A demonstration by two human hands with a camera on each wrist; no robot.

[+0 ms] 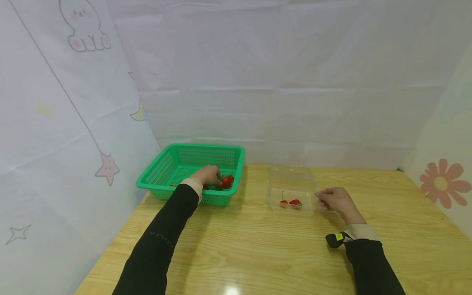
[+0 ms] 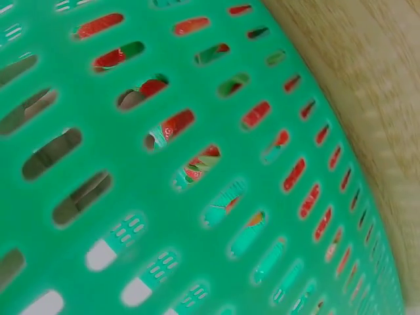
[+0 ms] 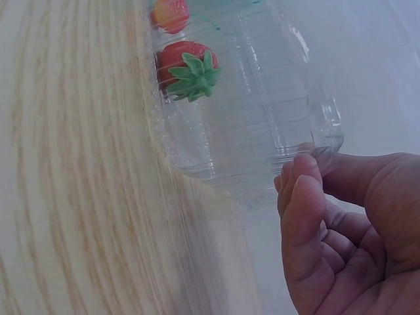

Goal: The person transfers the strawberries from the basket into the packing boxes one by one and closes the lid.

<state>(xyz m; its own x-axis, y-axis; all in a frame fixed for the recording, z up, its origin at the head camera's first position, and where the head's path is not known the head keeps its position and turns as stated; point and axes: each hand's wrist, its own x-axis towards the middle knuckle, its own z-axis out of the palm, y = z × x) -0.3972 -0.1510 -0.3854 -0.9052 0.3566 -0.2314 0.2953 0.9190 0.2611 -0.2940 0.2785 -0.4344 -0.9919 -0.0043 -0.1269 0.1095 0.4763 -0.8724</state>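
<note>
My left hand reaches down into a green plastic basket, close beside red strawberries. Its fingertips are hidden, so whether it holds a fruit does not show. The left wrist view looks through the slotted basket wall, with red fruit behind the slots. At the right, my right hand pinches the edge of a clear plastic box between thumb and fingers. Inside that box lie a cherry with a thin stem and a strawberry with green leaves.
Both stand on a light wooden table, the basket to the left of the box. A pale cloth wall rises behind the table, with printed cloth at both sides. A small black camera sits on my right wrist.
</note>
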